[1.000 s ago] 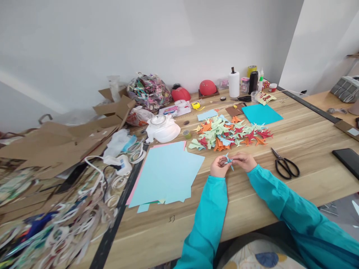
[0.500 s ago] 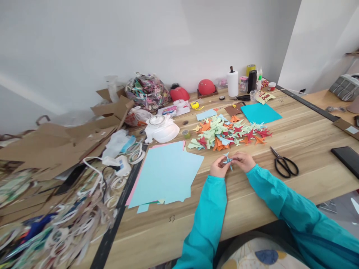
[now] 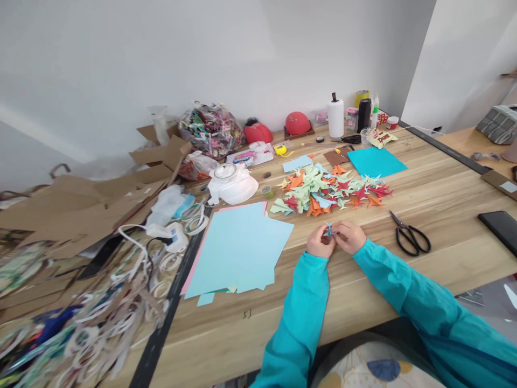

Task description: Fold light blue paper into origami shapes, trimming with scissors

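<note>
Your left hand and right hand pinch the blue paper figure between their fingertips; whether it touches the table isn't clear. It should be light, fairly stiff and easily creased, so hold its folded middle, sparing the thin points. The paper pile lies just beyond, the teal sheet behind it.

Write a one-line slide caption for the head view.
Left hand and right hand hold a blue paper figure before a colourful pile of folded paper, scissors alongside.
</note>
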`<state>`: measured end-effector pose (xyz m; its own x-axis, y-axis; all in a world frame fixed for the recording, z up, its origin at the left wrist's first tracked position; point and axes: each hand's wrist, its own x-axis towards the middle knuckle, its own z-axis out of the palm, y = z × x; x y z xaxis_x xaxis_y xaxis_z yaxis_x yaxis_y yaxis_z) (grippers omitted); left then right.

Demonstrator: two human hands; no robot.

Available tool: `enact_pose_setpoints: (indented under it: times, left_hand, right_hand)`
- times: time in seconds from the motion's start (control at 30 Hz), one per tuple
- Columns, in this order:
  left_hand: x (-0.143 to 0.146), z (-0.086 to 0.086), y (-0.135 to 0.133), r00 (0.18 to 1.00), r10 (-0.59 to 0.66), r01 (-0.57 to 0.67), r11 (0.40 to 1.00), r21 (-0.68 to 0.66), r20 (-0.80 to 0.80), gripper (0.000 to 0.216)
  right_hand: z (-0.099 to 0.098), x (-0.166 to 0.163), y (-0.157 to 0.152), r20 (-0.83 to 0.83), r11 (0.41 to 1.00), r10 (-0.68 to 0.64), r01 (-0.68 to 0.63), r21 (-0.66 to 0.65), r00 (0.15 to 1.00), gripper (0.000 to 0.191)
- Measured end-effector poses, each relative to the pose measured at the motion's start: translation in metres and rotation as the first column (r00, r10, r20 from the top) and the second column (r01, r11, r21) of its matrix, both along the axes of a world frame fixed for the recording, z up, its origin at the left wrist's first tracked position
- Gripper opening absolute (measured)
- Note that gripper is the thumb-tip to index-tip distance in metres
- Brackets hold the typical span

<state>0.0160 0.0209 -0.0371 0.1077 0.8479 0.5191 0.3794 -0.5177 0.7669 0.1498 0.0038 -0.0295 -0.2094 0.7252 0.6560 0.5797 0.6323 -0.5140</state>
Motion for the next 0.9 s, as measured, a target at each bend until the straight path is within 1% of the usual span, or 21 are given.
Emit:
enact_pose_setpoints:
  times: [0.2,0.37,0.47,0.57,0.63,0.7,0.77,0.8,0.83,0.87,0.9]
  left_hand:
    - [-0.002,-0.003,0.004,0.999,-0.005,0.006,0.999,-0.038,0.037,0.029]
    - [-0.002,-0.001,0.003,0.999,0.012,-0.010,0.999,-0.051,0.046,0.024]
    - [-0.002,0.001,0.003,0.998,0.020,-0.016,0.998,-0.066,0.067,0.021]
    - [-0.002,0.001,0.003,0.993,0.046,-0.033,0.993,-0.113,0.110,0.020]
    - [-0.001,0.001,0.005,0.987,0.060,-0.035,0.986,-0.163,0.152,0.019]
    - [-0.001,0.001,0.006,0.975,0.073,-0.028,0.977,-0.210,0.211,0.019]
    - [0.000,0.001,0.007,0.960,0.085,-0.019,0.971,-0.238,0.268,0.021]
    - [0.001,0.001,0.007,0.954,0.090,-0.019,0.970,-0.242,0.286,0.021]
    - [0.001,0.001,0.007,0.949,0.094,-0.021,0.971,-0.240,0.300,0.021]
    - [0.001,0.002,0.008,0.946,0.096,-0.022,0.972,-0.235,0.311,0.022]
    - [0.002,0.003,0.008,0.942,0.096,-0.021,0.973,-0.230,0.321,0.022]
  right_hand:
    - [-0.001,0.002,0.002,-0.003,1.000,-0.025,0.025,0.012,1.000,0.015]
    - [0.001,0.003,0.002,-0.005,0.999,-0.025,0.025,0.027,1.000,0.012]
    - [0.004,0.003,-0.001,0.035,0.998,-0.021,0.019,0.056,0.999,0.014]
    - [0.011,0.003,-0.005,0.055,0.996,-0.028,0.023,0.092,0.998,0.015]
    - [0.017,0.004,-0.010,0.017,0.993,-0.064,0.062,0.103,0.998,0.013]
    - [0.021,0.010,-0.017,-0.039,0.981,-0.160,0.163,0.100,0.986,0.012]
    - [0.022,0.024,-0.026,-0.088,0.946,-0.306,0.313,0.080,0.948,0.011]
    - [0.021,0.033,-0.033,-0.092,0.917,-0.390,0.396,0.057,0.916,0.011]
    - [0.018,0.045,-0.040,-0.079,0.872,-0.485,0.488,0.033,0.871,0.012]
    - [0.015,0.057,-0.049,-0.050,0.808,-0.587,0.589,0.020,0.808,0.013]
    - [0.011,0.071,-0.058,0.002,0.721,-0.693,0.692,0.022,0.721,0.016]
